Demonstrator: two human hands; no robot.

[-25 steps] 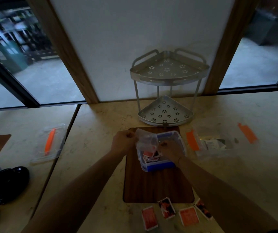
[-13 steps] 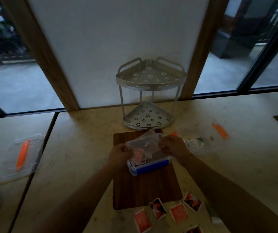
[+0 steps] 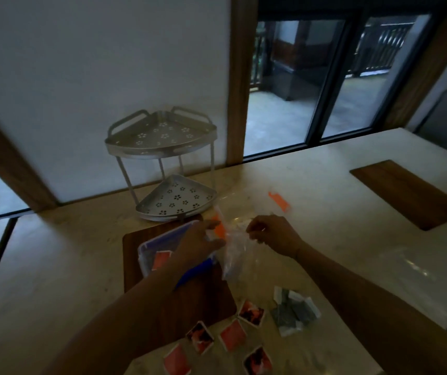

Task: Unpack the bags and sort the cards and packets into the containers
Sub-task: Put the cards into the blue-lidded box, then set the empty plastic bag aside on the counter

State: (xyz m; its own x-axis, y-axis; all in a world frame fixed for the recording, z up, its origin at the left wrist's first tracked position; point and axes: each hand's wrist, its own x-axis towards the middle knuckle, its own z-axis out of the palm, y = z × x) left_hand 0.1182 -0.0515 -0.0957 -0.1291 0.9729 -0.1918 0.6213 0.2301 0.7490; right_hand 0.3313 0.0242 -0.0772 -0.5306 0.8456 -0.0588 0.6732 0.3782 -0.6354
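Bag [image 3: 234, 255] hangs pinched between both hands' grip, beside blue container [image 3: 149, 246].

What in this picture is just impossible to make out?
All head view:
- Clear bag: contents lost in motion blur and glare.
- Blue-rimmed box: the left hand and forearm cover most of the inside; one red card shows.
- Loose cards: pictures too small and dim; the bottom edge cuts some off.
- Grey packets: print unreadable.
- Right hand: fingertips blurred against the plastic.

The left hand [image 3: 199, 246] hides part of the blue container [image 3: 163, 239] — its contents blurred.
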